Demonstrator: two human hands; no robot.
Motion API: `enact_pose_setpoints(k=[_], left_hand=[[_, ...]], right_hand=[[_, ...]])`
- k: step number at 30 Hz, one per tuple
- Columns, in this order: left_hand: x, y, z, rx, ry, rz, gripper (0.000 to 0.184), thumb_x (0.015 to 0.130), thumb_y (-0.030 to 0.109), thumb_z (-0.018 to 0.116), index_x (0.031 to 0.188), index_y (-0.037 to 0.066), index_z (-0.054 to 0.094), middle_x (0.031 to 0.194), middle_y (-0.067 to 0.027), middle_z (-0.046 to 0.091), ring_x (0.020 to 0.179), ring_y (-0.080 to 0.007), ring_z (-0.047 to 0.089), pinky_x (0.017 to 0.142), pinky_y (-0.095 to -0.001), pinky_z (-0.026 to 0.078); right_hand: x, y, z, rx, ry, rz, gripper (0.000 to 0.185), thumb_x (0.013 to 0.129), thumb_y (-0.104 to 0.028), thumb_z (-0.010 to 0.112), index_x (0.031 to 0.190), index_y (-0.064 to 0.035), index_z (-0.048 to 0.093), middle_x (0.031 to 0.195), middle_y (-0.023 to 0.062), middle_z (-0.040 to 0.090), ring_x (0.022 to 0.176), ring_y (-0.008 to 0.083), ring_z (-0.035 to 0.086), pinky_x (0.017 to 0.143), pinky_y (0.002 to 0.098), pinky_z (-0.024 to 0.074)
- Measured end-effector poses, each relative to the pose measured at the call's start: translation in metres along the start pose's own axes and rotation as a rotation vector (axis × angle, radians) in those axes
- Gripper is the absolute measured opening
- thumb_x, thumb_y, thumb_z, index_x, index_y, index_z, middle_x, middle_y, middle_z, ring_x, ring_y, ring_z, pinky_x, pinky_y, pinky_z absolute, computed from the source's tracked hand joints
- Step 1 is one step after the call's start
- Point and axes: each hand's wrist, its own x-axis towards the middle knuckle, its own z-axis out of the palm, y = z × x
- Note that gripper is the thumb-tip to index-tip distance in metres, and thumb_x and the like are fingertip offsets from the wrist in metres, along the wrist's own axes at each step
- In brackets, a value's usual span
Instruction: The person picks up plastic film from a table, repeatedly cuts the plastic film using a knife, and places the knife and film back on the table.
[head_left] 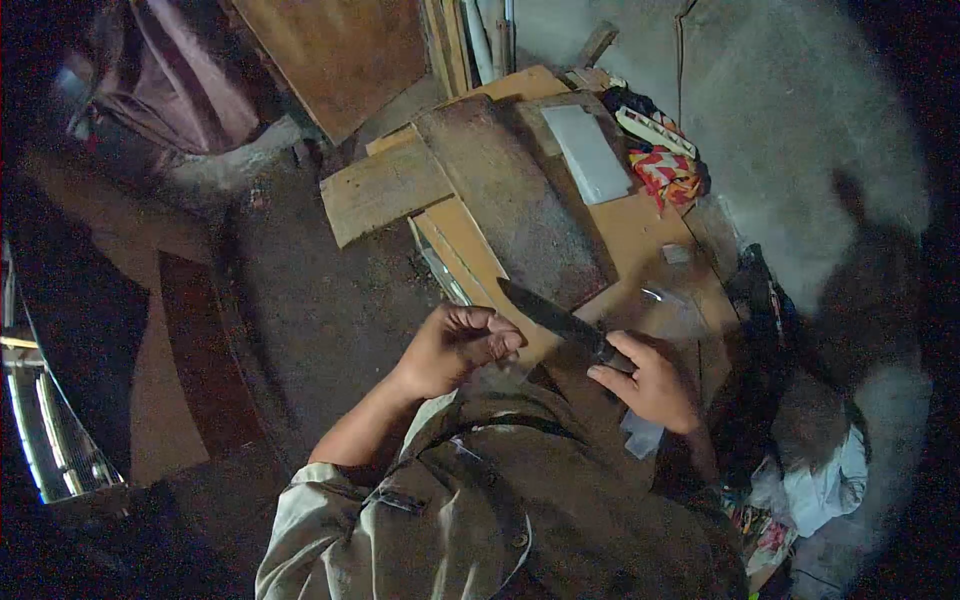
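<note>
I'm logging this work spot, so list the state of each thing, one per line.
Knife: blade bare, held
Right grip: closed on the knife's handle
Left grip: curled; cannot tell if it holds anything
Patterned cloth: bunched up
Pale panel: lying flat
Shirt: worn, creased

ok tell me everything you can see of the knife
The knife has a long, dark, metal-looking blade narrowing to its tip and a dark handle of unclear material. The right hand grips the handle in front of the torso, the tip towards the picture's upper left. The left hand is near the blade; whether it touches is unclear.
</note>
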Motion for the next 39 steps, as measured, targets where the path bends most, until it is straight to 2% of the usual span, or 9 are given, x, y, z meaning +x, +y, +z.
enact_pose_setpoints(k=[15,18,20,22,25,28,34,36,39], left_hand=[[0.0,-0.027,0.006,-0.01,-0.099,0.024,0.006,0.081,0.008,0.067,0.082,0.003,0.066,0.081,-0.0014,0.065,0.075,-0.0088,0.059,0.068,-0.0253,0.047],[-0.005,-0.029,-0.001,-0.362,-0.076,-0.087,0.004,0.081,0.005,0.066,0.082,0.002,0.065,0.083,-0.0035,0.066,0.076,-0.0109,0.06,0.069,-0.026,0.048],[-0.007,-0.028,-0.009,0.011,-0.202,-0.028,0.012,0.081,0.0,0.062,0.092,-0.001,0.061,0.087,-0.0056,0.065,0.08,-0.0122,0.06,0.073,-0.0268,0.048],[-0.001,-0.042,-0.01,-0.009,-0.208,0.015,0.012,0.079,-0.002,0.062,0.091,-0.002,0.059,0.09,-0.0071,0.064,0.085,-0.0151,0.061,0.077,-0.0291,0.048],[0.01,-0.063,0.0,-0.293,-0.017,0.007,0.007,0.079,0.0,0.063,0.085,-0.002,0.059,0.087,-0.0067,0.063,0.083,-0.0131,0.059,0.073,-0.026,0.047],[0.019,-0.056,0.008,0.033,-0.011,-0.007,0.013,0.079,0.002,0.065,0.09,-0.002,0.058,0.087,-0.0069,0.063,0.081,-0.0132,0.059,0.07,-0.0258,0.048],[0.025,-0.065,0.01,0.077,-0.007,0.022,0.025,0.083,0.007,0.062,0.107,0.001,0.059,0.094,-0.0067,0.064,0.085,-0.0128,0.059,0.077,-0.0279,0.048],[0.024,-0.069,0.007,-0.086,0.145,-0.07,0.036,0.084,0.014,0.063,0.113,-0.004,0.052,0.095,-0.0111,0.062,0.085,-0.0147,0.057,0.073,-0.0278,0.047],[0.022,-0.087,-0.005,-0.009,0.226,-0.043,0.046,0.086,0.018,0.061,0.123,-0.004,0.046,0.099,-0.0122,0.062,0.087,-0.0161,0.057,0.075,-0.0278,0.046]], right_hand=[[0.025,-0.007,-0.01,-0.18,-0.031,-0.222,0.039,0.075,-0.027,0.07,0.103,-0.0017,0.059,0.087,0.0195,0.062,0.078,0.0353,0.061,0.068,0.0391,0.0479],[0.027,-0.001,-0.017,-0.275,-0.076,-0.103,0.038,0.076,-0.027,0.069,0.103,-0.0011,0.06,0.091,0.0202,0.063,0.081,0.0352,0.062,0.071,0.0393,0.0484],[0.027,0.031,-0.005,-0.002,0.453,-0.008,0.038,0.077,-0.026,0.068,0.102,0.001,0.059,0.09,0.0209,0.062,0.08,0.0353,0.062,0.071,0.0381,0.0483],[0.032,0.022,-0.013,0.007,0.321,0.072,0.036,0.078,-0.023,0.068,0.103,0.0004,0.057,0.086,0.0146,0.064,0.074,0.0264,0.062,0.065,0.0318,0.0479],[0.032,0.029,0.034,0.87,0.221,0.152,0.041,0.076,-0.013,0.069,0.113,-0.0068,0.052,0.088,0.0008,0.061,0.065,0.0053,0.052,0.053,0.0198,0.0409],[0.035,0.01,0.062,1.062,0.094,0.295,0.039,0.075,-0.012,0.068,0.109,-0.0037,0.052,0.077,-0.0007,0.055,0.06,0.0072,0.048,0.053,0.0232,0.0376],[0.056,0.018,0.082,1.007,0.26,0.25,0.028,0.073,-0.01,0.067,0.096,-0.0061,0.052,0.073,-0.0013,0.052,0.056,0.0081,0.046,0.052,0.0246,0.0368],[0.076,0.043,0.09,1.012,0.309,0.212,0.049,0.067,-0.014,0.073,0.108,-0.0085,0.048,0.071,-0.0012,0.051,0.052,0.0085,0.044,0.049,0.0235,0.0356],[0.113,0.063,0.089,0.934,0.361,0.267,0.034,0.073,-0.014,0.069,0.099,-0.0077,0.048,0.069,0.0001,0.051,0.051,0.0096,0.045,0.047,0.0266,0.0364]])
